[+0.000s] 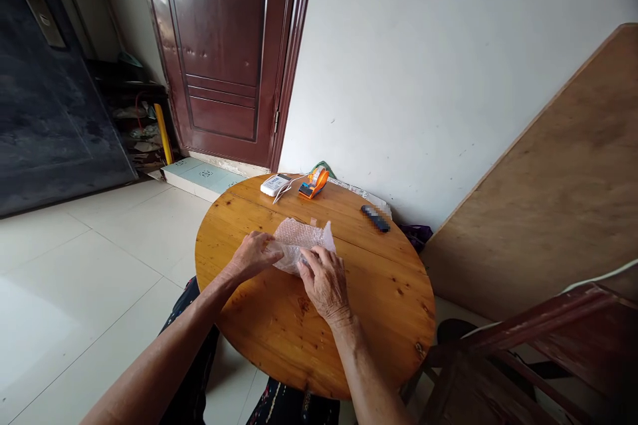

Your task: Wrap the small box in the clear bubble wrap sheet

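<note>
A clear sheet of bubble wrap point(299, 232) lies partly folded near the middle of the round wooden table point(373, 312). My left hand point(256, 254) grips its left side, fingers bent over the plastic and thumb pointing right. At the right side, my right hand point(325, 279) has its thumb and fingertips on the folded edge, back of the hand upward. One corner of the wrap sticks up beyond my right fingers. Whether something lies inside the folds, I cannot tell.
An orange tape dispenser point(315, 182) and a white power strip point(276, 184) with its cord stand at the table's far edge. A dark, blurred-out object point(375, 218) lies at the far right. A wooden chair point(498, 358) stands to the right, and a wooden board point(548, 212) leans behind.
</note>
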### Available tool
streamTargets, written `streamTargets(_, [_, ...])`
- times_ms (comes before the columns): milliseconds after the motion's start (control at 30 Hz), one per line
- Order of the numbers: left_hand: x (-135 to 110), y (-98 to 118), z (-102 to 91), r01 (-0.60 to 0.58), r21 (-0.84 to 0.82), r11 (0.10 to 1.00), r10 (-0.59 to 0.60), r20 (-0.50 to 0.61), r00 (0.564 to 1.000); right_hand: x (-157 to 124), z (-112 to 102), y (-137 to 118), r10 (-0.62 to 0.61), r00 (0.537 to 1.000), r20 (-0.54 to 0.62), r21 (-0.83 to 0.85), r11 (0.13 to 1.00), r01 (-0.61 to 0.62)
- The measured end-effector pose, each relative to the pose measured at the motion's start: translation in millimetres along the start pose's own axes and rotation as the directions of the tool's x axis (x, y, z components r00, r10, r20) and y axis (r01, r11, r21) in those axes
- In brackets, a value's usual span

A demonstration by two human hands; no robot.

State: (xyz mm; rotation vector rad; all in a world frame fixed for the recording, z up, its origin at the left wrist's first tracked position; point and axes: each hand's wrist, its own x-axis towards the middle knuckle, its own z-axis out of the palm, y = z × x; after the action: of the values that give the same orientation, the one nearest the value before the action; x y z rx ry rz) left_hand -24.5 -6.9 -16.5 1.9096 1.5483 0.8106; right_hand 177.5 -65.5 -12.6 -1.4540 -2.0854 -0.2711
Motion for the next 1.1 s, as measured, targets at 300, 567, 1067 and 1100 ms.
streamTargets(300, [15.2, 18.7, 4.3, 0.091, 0.240, 0.967, -0.095, 0.004, 0.996, -0.1, -0.3, 0.4, -0.001, 1.000, 0.003, 0.059, 0.998, 0.001])
streamTargets(567, [6.4, 25.7, -3.0, 0.222, 0.275, 0.936, -0.244, 0.049, 0.968, 0.6, -0.9, -1.0, -0.001, 1.000, 0.030, 0.002, 1.000, 0.001])
streamTargets(1067, [-3.2, 59.6, 26.1, 0.142, -0.442, 0.885, -0.058, 0.200, 0.978, 0.7, -3.9, -1.5, 0.008, 1.000, 0.015, -0.019, 1.000, -0.007])
streamTargets(1100, [-5.3, 62.5, 24.5, 0.122, -0.458, 0.881, -0.016, 0.229, 0.973, 0.3, -3.6, -0.6, 0.027, 1.000, -0.001, -0.001, 1.000, -0.027])
